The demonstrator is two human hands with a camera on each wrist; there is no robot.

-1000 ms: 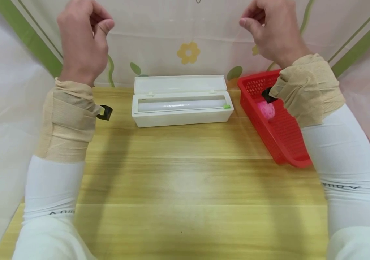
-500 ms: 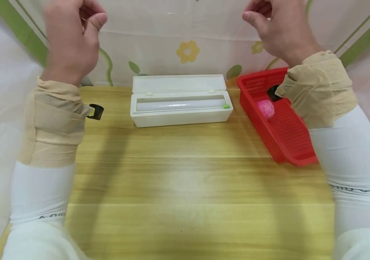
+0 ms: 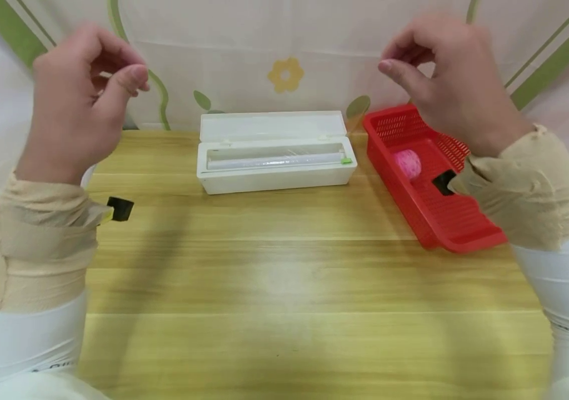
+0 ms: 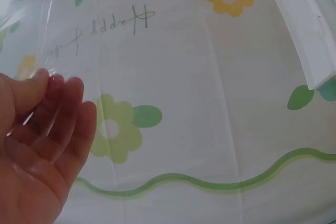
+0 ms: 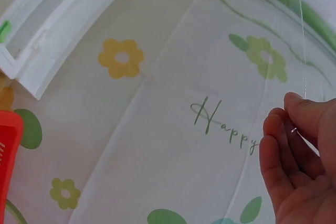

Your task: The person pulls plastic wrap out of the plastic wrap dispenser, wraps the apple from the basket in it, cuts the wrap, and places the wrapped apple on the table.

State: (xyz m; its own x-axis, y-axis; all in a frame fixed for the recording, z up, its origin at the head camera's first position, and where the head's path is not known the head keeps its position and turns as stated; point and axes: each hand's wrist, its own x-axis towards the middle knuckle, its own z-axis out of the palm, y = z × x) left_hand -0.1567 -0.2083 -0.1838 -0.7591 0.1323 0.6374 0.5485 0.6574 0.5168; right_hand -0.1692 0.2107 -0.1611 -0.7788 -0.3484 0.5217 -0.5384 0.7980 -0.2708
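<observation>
In the head view, your left hand point(image 3: 76, 105) and right hand point(image 3: 454, 83) are well apart above one table point(image 3: 284, 283); lettering on your two white sleeves point(image 3: 34, 333) is too cropped to read. One open white box point(image 3: 276, 180) holds one roll point(image 3: 274, 161); beside it, one red basket point(image 3: 404, 208) holds one pink ball point(image 3: 408, 164). In the left wrist view, you pinch clear film point(image 4: 46, 24) before cloth point(image 4: 173, 129) lettered "Happy". In the right wrist view, your other thumb and fingertips pinch it too, "Happy" again legible.

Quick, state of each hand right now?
Left hand: closed, pinching what looks like clear film between thumb and fingers.
Right hand: closed, pinching the clear film too.
</observation>
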